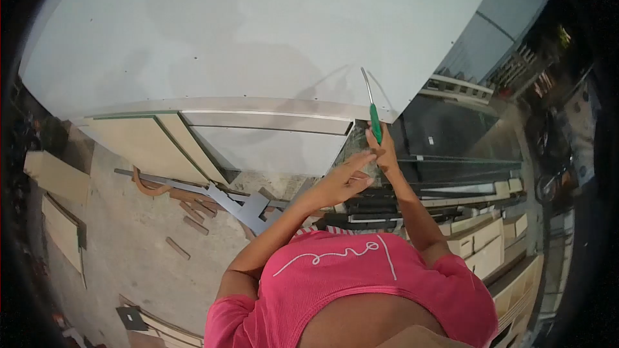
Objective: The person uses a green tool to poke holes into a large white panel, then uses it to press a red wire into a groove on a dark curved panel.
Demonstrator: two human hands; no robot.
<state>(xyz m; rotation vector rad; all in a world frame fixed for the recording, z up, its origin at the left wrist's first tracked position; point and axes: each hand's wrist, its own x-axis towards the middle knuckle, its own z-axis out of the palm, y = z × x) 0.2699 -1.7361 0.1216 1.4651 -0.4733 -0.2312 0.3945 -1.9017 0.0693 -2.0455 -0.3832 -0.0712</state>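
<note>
Pale tabletop [258, 38] fills the background, its far edge cut off by the frame. At its near right corner, the right hand [385, 151] grasps a green-handled tool [373, 112], its slim metal shaft over the surface, some fingers hidden behind the handle. Beside it, the left hand [338, 185] is empty, fingers loosely spread; contact is unclear. White script [331, 256] crosses the pink shirt [284, 296], hard to read.

Head cam, fwd/down, wide
</note>
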